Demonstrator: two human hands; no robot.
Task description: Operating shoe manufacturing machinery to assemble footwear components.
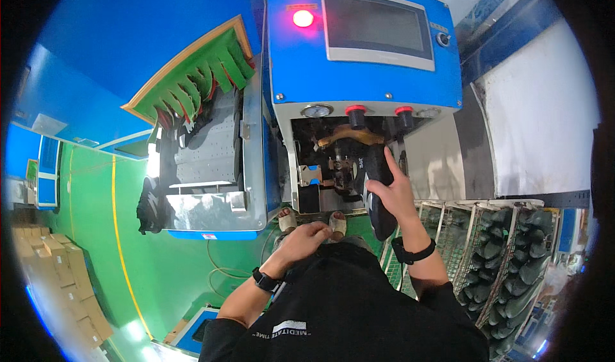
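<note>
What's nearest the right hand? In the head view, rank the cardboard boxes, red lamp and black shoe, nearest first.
1. Black shoe: held in the right hand.
2. Red lamp: up and left, on the blue machine.
3. Cardboard boxes: far lower left.

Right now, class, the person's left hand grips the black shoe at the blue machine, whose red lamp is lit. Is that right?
Not the left hand: the head view shows the right hand gripping the black shoe at the blue machine, whose red lamp is lit.

The left hand (307, 241) curls loosely before the torso (359, 311), while the right hand (397, 197), extended forward, grips with thumb spread.
</note>
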